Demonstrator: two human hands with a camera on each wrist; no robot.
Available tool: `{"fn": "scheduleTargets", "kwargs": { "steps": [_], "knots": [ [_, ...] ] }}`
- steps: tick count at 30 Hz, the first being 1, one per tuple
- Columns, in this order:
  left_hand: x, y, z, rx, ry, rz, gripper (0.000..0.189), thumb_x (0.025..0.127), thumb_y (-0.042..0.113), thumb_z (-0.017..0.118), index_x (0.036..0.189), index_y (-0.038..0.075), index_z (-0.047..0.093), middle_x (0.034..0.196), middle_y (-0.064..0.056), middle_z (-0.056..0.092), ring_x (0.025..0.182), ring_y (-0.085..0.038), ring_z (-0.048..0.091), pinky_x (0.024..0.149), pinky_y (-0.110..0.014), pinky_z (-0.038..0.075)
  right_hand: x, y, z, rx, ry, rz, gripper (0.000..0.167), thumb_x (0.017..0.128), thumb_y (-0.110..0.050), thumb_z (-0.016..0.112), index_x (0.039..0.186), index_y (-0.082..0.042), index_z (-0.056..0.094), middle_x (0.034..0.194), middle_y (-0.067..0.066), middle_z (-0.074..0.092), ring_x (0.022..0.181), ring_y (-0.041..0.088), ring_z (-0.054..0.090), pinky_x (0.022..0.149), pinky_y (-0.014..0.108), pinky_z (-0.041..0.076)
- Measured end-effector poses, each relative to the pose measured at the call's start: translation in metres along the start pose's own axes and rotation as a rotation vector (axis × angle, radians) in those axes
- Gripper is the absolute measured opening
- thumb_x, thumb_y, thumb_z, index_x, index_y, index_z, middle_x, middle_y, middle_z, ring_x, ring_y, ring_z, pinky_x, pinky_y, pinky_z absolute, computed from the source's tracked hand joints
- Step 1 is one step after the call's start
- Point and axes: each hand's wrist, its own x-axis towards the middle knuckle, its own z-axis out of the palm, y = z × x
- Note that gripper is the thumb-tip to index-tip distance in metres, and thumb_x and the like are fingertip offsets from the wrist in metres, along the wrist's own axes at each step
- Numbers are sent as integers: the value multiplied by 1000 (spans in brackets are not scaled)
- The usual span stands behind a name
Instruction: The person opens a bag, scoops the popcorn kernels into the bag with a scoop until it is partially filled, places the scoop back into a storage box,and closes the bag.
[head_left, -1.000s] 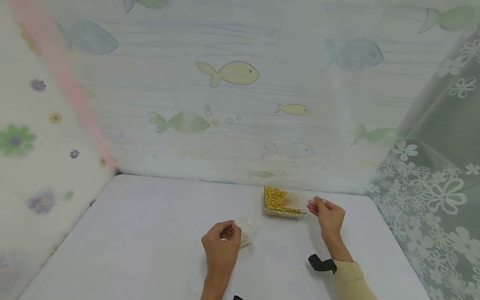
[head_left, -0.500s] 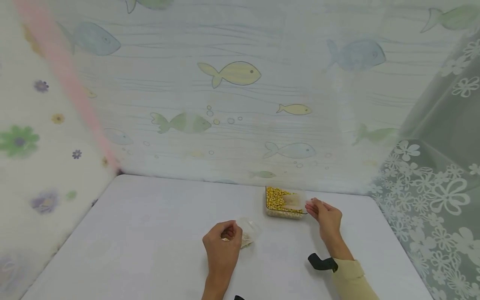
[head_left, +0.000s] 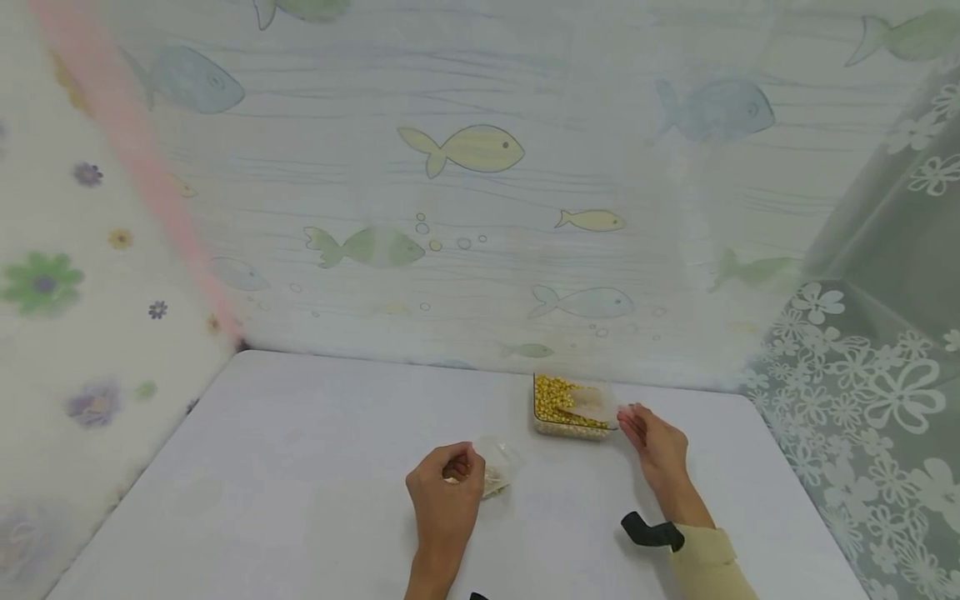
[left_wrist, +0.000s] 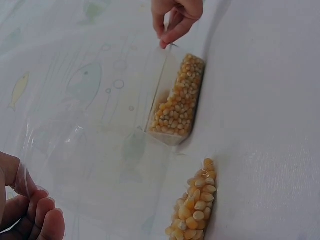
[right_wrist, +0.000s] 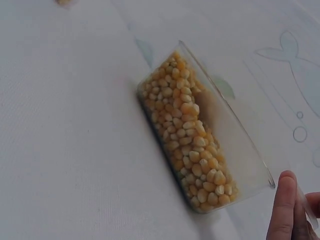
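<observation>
My left hand [head_left: 446,487] pinches the top edge of a clear plastic bag [head_left: 498,454], which hangs open beside it. Corn kernels [left_wrist: 195,210] fill the bottom of the bag. Farther back and to the right is a clear rectangular container [head_left: 573,431] of yellow corn kernels [right_wrist: 185,135]. The fingers of my right hand [head_left: 660,446] pinch the handle of a translucent scoop [head_left: 588,404] at the container's right end. The scoop's bowl lies among the kernels, its front edge partly buried. In the right wrist view, the handle [right_wrist: 307,210] shows between the fingers.
A white-covered table [head_left: 300,483] lies under everything. Close behind the container rises a fish-print curtain [head_left: 450,275], with a flowered sheet [head_left: 847,375] along the right. A black wrist-camera mount [head_left: 648,532] sticks out from the right sleeve.
My right hand moves slightly toward the container, then a little down and back right, and the scoop tilts in the kernels. My left hand stays on the bag.
</observation>
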Motion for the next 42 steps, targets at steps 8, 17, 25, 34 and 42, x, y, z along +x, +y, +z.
{"fn": "scheduleTargets", "kwargs": {
  "steps": [8, 17, 25, 34, 42],
  "knots": [
    [-1, 0, 0, 0, 1, 18, 15, 75, -17, 70, 83, -4, 75, 66, -4, 67, 57, -4, 58, 52, -17, 52, -3, -4, -4, 144, -47, 58, 31, 103, -8, 56, 78, -8, 75, 74, 3, 76, 74, 10, 75, 77, 20, 59],
    [-1, 0, 0, 15, -1, 43, 16, 75, -17, 70, 82, -4, 75, 65, -4, 67, 56, -4, 58, 52, -16, 52, -9, -8, -1, 283, -118, 174, 32, 105, -10, 52, 80, -5, 72, 77, 5, 76, 76, 10, 74, 78, 16, 57],
    [-1, 1, 1, 3, -5, 17, 17, 75, -17, 70, 82, -2, 75, 66, -3, 67, 56, -4, 58, 52, -17, 52, -12, -10, 3, 357, -155, 194, 30, 104, -9, 53, 82, -4, 71, 78, 6, 76, 76, 11, 75, 79, 16, 58],
    [0, 1, 0, -7, -13, 7, 14, 76, -16, 70, 83, -5, 75, 66, -3, 67, 57, -5, 58, 52, -17, 52, -22, -11, 8, 399, -163, 209, 26, 104, -8, 53, 85, -4, 71, 80, 8, 76, 77, 12, 75, 79, 17, 58],
    [-1, 1, 0, -3, -13, -1, 14, 75, -17, 70, 82, -6, 75, 67, -4, 67, 56, -4, 58, 51, -17, 52, -33, -5, 7, 392, -161, 222, 22, 104, -10, 55, 89, -5, 70, 82, 7, 75, 80, 11, 74, 82, 15, 56]
  ]
}}
